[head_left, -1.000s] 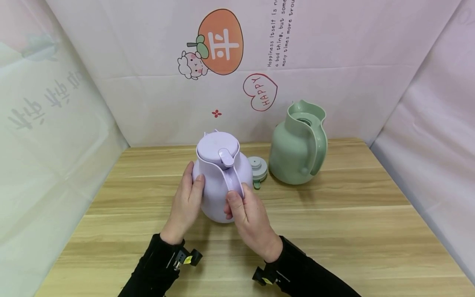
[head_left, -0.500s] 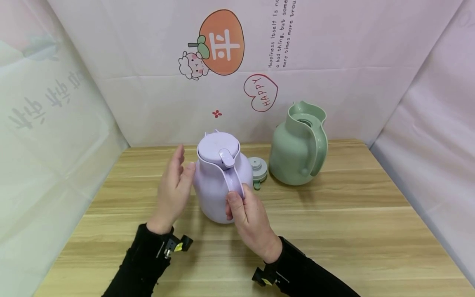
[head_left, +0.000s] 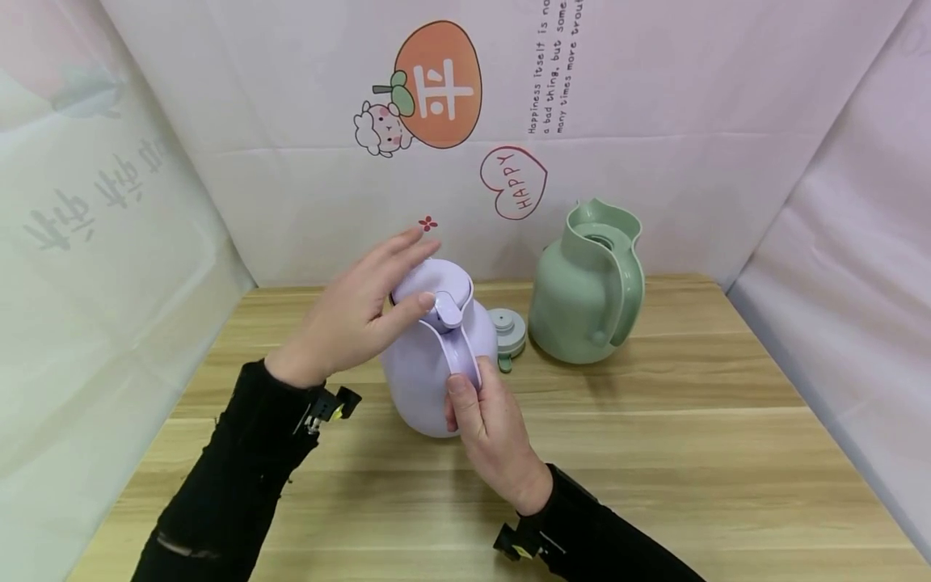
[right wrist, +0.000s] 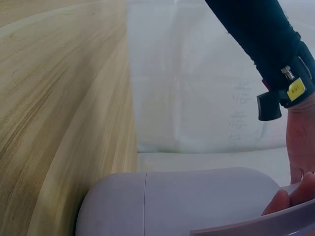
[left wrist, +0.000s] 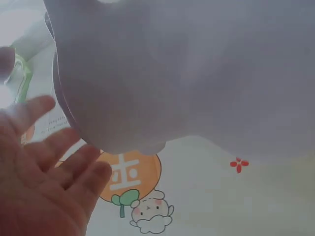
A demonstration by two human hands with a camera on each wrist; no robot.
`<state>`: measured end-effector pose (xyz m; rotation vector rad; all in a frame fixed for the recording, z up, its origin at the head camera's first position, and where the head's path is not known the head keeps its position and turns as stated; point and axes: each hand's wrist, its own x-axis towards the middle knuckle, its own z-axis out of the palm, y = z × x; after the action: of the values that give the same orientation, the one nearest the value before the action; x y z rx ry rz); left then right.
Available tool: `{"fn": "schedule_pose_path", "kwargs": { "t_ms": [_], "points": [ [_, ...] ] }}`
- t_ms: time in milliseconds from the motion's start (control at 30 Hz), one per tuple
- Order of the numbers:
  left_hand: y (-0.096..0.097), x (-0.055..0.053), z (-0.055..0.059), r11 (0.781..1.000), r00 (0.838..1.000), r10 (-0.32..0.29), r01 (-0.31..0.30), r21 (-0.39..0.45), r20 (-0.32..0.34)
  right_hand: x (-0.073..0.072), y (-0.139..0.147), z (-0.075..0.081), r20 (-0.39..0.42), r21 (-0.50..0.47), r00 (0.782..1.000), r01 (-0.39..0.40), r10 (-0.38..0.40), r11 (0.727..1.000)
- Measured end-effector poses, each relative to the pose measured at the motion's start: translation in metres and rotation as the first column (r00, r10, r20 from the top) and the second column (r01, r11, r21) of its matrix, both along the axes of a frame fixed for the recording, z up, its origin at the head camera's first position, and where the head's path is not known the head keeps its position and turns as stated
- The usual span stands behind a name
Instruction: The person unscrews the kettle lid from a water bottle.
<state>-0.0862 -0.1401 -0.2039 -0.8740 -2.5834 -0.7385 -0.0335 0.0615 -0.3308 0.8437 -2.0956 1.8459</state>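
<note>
A lilac thermos jug (head_left: 418, 396) stands upright on the wooden table. My right hand (head_left: 502, 444) grips its handle (head_left: 461, 356), thumb on the near side; in the right wrist view curled fingers (right wrist: 278, 202) show beside the handle. My left hand (head_left: 345, 315) is spread over the left side of the jug's round lid (head_left: 444, 277), fingers straight and thumb tip at the lid's lever (head_left: 447, 310). From the left wrist view, the left hand (left wrist: 54, 182) appears with its fingers extended at the jug's rim (left wrist: 71, 115). The left hand partly hides the lid and spout.
To the right stands a green thermos jug (head_left: 570, 307) with its top uncovered. Between the two jugs a grey-green stopper (head_left: 507, 331) lies on the wooden table (head_left: 655, 453). Printed white cloth (head_left: 291, 202) rises behind and at both sides.
My left hand has come off the lilac jug's left side, swung outward, then moved up over its lid. The right hand keeps its grip on the handle, and the jug stays in place.
</note>
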Motion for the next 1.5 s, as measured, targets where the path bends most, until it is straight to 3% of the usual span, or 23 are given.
{"fn": "schedule_pose_path", "kwargs": {
  "t_ms": [200,400,967,1500],
  "points": [
    [0.004,-0.01,0.008,0.987,0.993,-0.034,0.052,-0.154,0.115,0.0,-0.001,-0.001,-0.006,-0.003,1.0,-0.01,0.01,1.0],
    [0.004,-0.016,0.003,0.979,0.985,-0.038,0.07,-0.19,0.168,0.001,-0.001,-0.001,-0.007,-0.003,1.0,-0.002,0.002,1.0],
    [0.003,-0.016,-0.003,0.98,0.991,-0.056,0.078,-0.183,0.122,0.002,-0.001,-0.001,-0.016,0.009,1.0,0.021,-0.021,1.0],
    [0.007,-0.013,-0.004,0.983,0.992,-0.036,0.058,-0.175,0.124,0.003,-0.003,-0.004,-0.026,0.013,0.998,0.058,-0.057,0.998]
  ]
}}
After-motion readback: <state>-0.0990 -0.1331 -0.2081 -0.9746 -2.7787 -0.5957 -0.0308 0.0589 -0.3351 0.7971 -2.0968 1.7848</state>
